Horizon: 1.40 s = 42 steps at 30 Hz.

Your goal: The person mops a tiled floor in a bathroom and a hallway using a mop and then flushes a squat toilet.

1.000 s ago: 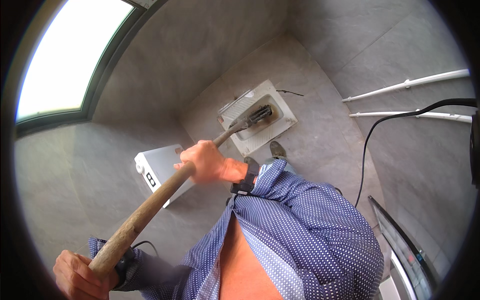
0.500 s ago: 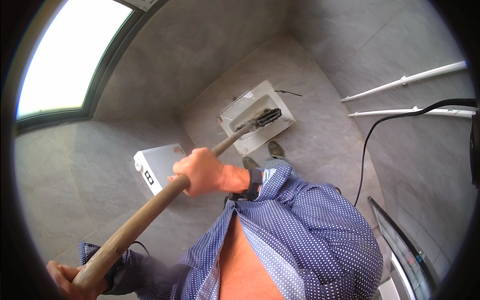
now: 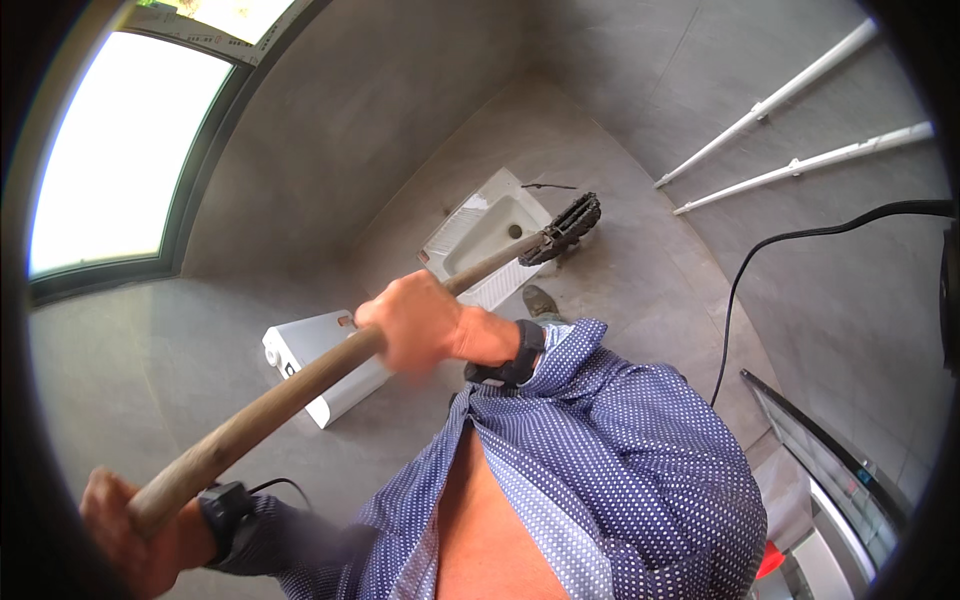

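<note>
Both my hands grip a long wooden-handled tool [image 3: 255,405] with a dark, dirt-caked head [image 3: 568,228]; the head's exact kind is unclear. My right hand [image 3: 415,320] is closed around the middle of the handle. At the lower left, my left hand [image 3: 130,535] wraps round the handle's near end, slightly blurred. The tool slants from lower left to upper right. Its head is over the right rim of a white squat toilet pan [image 3: 462,250] set in the floor. Whether the head touches the rim or hangs above it, I cannot tell.
A white box-shaped appliance [image 3: 325,405] stands left of my right hand. My shoe [image 3: 541,302] is close to the pan. White pipes [image 3: 800,165] run along the right wall, and a black cable [image 3: 760,250] hangs there. A dark-framed glass panel [image 3: 820,450] leans at lower right.
The tool's head has moved from inside the pan to its right edge, uncovering the drain hole. My hands still grip the handle; my left hand has risen slightly. The view has shifted a little.
</note>
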Available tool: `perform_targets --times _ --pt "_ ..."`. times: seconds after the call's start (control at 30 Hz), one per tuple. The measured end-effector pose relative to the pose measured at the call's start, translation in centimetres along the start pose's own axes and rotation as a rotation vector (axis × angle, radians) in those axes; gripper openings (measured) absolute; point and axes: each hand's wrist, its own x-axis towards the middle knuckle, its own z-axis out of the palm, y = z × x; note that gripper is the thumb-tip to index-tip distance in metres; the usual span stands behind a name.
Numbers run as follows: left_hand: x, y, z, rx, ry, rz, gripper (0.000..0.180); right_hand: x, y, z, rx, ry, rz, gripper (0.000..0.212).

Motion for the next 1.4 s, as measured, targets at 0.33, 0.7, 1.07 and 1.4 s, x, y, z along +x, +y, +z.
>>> perform_targets --times 0.33,0.7,1.07,1.4 --pt "-13.4 -17.1 12.5 -0.103 -0.027 -0.278 0.038 -14.5 16.0 4.4 -0.280 0.265 0.390 0.024" --pt "-23.8 -14.4 10.8 -0.024 0.007 -0.303 0.040 -19.4 16.2 10.2 -0.381 0.230 0.350 0.020" --pt "-30.2 -5.4 9.0 0.277 0.635 -0.226 0.039 -21.4 17.1 13.9 -0.387 0.005 0.347 0.018" --pt "-32.1 0.1 5.0 1.005 0.643 -1.197 0.027 -22.1 17.3 16.0 -0.273 -0.324 0.423 0.018"
